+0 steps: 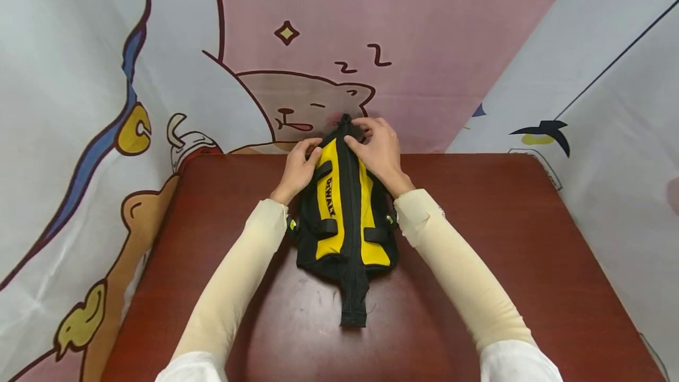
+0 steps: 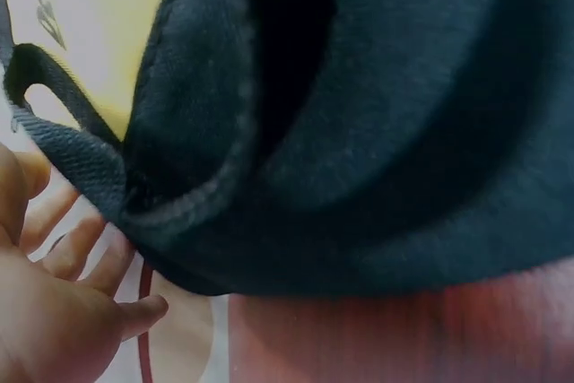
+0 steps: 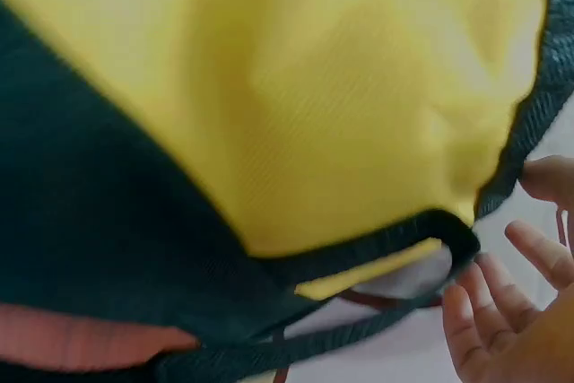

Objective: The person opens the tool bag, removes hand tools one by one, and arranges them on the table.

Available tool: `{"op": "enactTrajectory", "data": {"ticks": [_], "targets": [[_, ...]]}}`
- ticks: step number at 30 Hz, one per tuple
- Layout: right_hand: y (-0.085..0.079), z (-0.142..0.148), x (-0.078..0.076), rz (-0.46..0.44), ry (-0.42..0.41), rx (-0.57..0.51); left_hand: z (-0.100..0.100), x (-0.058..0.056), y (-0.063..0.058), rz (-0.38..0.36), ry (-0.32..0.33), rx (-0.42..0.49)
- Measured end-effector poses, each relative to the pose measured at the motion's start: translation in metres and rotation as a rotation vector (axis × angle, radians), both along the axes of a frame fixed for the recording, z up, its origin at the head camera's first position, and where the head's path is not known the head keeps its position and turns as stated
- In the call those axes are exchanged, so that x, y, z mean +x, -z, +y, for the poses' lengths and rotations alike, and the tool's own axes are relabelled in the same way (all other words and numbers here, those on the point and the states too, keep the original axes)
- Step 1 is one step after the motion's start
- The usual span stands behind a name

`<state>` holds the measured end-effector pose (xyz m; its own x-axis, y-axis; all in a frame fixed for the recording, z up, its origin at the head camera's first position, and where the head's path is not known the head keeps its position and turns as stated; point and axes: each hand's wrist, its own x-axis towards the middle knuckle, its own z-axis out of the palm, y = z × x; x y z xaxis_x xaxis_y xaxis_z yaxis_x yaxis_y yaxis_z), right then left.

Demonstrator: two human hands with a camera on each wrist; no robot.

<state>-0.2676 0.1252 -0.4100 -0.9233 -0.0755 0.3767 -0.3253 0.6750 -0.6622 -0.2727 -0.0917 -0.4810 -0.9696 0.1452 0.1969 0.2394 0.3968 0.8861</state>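
A black-and-yellow bag (image 1: 326, 240) lettered DEWALT rests on the reddish-brown counter (image 1: 488, 211) before me, its black zip strip (image 1: 350, 193) running lengthwise, one end jutting toward me. My right fingers (image 1: 373, 125) pinch the strip's far end; my left fingers (image 1: 307, 144) touch the bag's far left edge. Cream sleeves (image 1: 239, 282) cover my forearms.

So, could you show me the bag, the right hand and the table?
Bag (image 1: 349, 196): head view, on the black strip along its top.
Right hand (image 1: 383, 149): head view, on the back of the hand.
Table (image 1: 530, 234): head view, on the bare top.
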Motion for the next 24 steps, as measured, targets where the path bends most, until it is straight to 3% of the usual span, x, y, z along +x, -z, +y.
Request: {"op": "enactTrajectory", "data": {"ticks": [10,11,17,18,19,20,24], "targets": [[-0.002,-0.035,-0.025,-0.103,0.107,0.131,0.015,-0.013,0.009,-0.067,-0.052,0.098],[-0.002,-0.037,-0.027,-0.109,0.120,0.135,0.014,-0.023,0.020,-0.067,-0.053,0.114],[-0.004,-0.044,-0.035,-0.109,0.171,0.153,0.016,-0.029,0.020,-0.059,-0.067,0.122],[-0.004,-0.045,-0.036,-0.107,0.175,0.156,0.018,-0.021,0.009,-0.059,-0.076,0.107],[-0.004,-0.045,-0.037,-0.106,0.177,0.156,0.018,-0.021,0.009,-0.054,-0.079,0.104],[-0.004,-0.046,-0.038,-0.104,0.178,0.153,0.016,-0.029,0.019,-0.043,-0.081,0.112],[-0.003,-0.045,-0.041,-0.086,0.184,0.138,0.016,-0.029,0.018,-0.040,-0.098,0.103]]}}
